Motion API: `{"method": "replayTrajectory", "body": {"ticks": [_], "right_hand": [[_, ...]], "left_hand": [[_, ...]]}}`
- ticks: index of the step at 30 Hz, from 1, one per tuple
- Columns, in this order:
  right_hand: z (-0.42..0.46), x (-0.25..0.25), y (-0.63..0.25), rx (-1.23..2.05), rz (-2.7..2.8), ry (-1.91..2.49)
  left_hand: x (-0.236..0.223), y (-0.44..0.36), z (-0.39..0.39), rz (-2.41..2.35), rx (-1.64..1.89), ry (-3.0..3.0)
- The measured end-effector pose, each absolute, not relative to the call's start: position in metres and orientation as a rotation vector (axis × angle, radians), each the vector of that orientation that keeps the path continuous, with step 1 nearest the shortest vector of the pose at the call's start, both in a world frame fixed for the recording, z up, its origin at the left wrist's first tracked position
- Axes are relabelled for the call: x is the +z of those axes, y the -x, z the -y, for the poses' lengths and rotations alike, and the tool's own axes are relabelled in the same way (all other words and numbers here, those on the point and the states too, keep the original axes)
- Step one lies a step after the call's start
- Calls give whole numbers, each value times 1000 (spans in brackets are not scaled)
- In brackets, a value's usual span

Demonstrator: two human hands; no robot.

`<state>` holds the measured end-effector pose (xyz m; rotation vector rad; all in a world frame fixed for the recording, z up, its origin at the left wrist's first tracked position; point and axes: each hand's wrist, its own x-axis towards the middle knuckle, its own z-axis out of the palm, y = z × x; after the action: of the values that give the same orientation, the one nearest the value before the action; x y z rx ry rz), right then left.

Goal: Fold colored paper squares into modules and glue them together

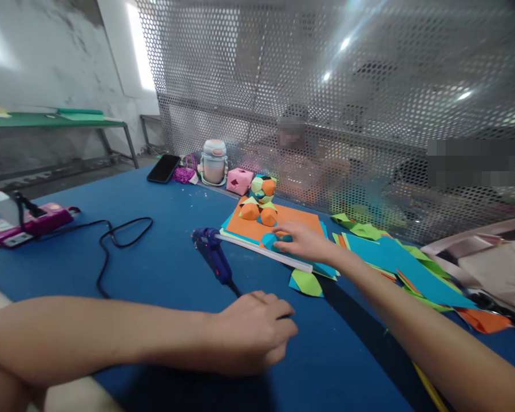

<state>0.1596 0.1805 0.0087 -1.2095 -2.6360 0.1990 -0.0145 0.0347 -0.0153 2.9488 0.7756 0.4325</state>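
Note:
My right hand (302, 241) reaches over the stack of coloured paper sheets (298, 217), its thumb and fingers closed around a small blue folded paper piece (268, 241). Loosely curled, my left hand (260, 332) rests low over the blue table, and no object shows in its fingers. Just beyond it lies a dark blue glue gun (214, 254) with a long white glue stick (266, 253) sticking out of its back across the stack's edge. Orange paper shapes (258, 212) and a multicoloured paper ball (263, 187) sit on the stack. A green and blue leaf-shaped paper piece (306, 283) lies nearby.
Paper scraps and blue sheets (395, 263) spread at the right beside a pale bag (493, 263). A pink box (240, 181), a bottle (213, 163) and a phone (163, 169) stand or lie along the perforated metal screen (257, 74). A black cord (107, 246) and purple power strip (47, 220) occupy the left.

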Motion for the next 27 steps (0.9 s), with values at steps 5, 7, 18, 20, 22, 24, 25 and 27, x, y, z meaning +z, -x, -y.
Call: {"method": "replayTrajectory", "body": {"ticks": [5,7,18,20,22,24,25,27], "right_hand": [[-180,14,-186,227,2446,1409],[-180,9,-194,247,2408,1475],[-169,-7,-189,365,2413,1491],[-161,-3,-192,356,2376,1510],[-148,3,-198,371,2353,1514],[-132,8,-204,421,2363,1499],[-123,9,-207,445,2379,1493],[-106,9,-210,462,2450,1504]], "left_hand": [[-7,18,-45,-826,532,-2791],[-7,18,-54,-900,618,-2720],[-25,3,-100,-1226,714,-2406],[-27,5,-97,-1231,708,-2404],[-27,7,-92,-1204,738,-2410],[-27,9,-88,-1176,744,-2423],[-26,9,-86,-1176,724,-2435],[-24,8,-84,-1210,649,-2471]]}}
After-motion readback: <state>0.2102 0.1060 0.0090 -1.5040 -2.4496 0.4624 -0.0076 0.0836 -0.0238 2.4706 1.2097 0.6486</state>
